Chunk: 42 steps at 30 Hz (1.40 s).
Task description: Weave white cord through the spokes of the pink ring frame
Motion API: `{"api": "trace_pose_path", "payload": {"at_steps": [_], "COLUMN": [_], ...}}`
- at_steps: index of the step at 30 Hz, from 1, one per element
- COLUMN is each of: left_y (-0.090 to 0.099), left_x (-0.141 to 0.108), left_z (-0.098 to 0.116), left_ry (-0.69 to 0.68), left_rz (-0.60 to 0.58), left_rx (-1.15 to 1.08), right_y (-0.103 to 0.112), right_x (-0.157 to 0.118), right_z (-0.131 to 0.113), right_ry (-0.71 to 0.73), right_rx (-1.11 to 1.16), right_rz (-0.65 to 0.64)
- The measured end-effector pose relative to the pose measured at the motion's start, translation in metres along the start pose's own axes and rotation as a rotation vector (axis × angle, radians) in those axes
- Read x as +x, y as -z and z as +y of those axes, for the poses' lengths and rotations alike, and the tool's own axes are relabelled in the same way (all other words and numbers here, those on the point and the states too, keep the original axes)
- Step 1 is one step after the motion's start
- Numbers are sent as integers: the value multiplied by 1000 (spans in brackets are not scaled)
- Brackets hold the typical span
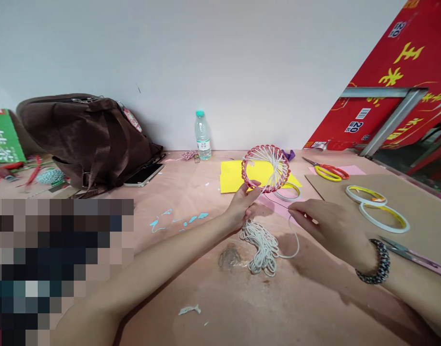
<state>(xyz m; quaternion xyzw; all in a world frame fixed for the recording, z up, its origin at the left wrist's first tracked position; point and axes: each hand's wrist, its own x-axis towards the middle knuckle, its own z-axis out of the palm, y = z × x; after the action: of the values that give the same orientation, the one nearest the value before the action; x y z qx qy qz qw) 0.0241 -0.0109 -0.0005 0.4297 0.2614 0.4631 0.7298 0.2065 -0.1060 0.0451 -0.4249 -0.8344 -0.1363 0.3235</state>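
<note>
My left hand point(244, 204) grips the lower edge of a round hoop point(244, 172) wrapped in red. White strands point(278, 166) fan across the hoop's right part, while its left part is open. To the right, my right hand point(324, 226) pinches a white cord point(298, 240) that curves down from the fingertips. A thin dark line stretches between the hoop and those fingers; I cannot tell whether it is thread or wire. Below my left hand, a loose bundle of white cord point(263, 247) lies on the table.
Behind the hoop lies yellow paper point(231, 177). Scissors point(328, 172) and tape rolls point(386, 217) are at right, with more scissors point(415, 254) beside my wrist. A water bottle point(203, 137), a phone point(144, 175) and a brown backpack point(86, 139) stand or lie further back.
</note>
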Motion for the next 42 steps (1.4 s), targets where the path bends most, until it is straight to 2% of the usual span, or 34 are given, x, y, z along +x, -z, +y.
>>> {"api": "trace_pose_path", "payload": {"at_steps": [7, 15, 20, 24, 28, 33, 37, 42], "left_y": [-1, 2, -1, -2, -2, -1, -1, -2], "left_x": [0, 3, 2, 1, -1, 0, 1, 1], "left_z": [-1, -5, -3, -4, -5, -5, -4, -3], "left_ry": [-27, -38, -46, -43, -10, 30, 50, 30], "left_rz": [-39, 17, -1, 0, 11, 68, 83, 77], "left_rx": [63, 62, 74, 84, 105, 92, 54, 51], "right_y": [-10, -10, -9, -20, -44, -66, -68, -63], "right_x": [5, 9, 8, 10, 14, 15, 11, 11], "right_z": [2, -8, -7, -4, -2, 1, 2, 3], "right_ry": [-58, -82, -102, -169, -289, -312, -296, -182], "right_rx": [24, 11, -31, 21, 223, 349, 412, 365], "right_rz": [-26, -1, -44, -86, 4, 95, 168, 256]}}
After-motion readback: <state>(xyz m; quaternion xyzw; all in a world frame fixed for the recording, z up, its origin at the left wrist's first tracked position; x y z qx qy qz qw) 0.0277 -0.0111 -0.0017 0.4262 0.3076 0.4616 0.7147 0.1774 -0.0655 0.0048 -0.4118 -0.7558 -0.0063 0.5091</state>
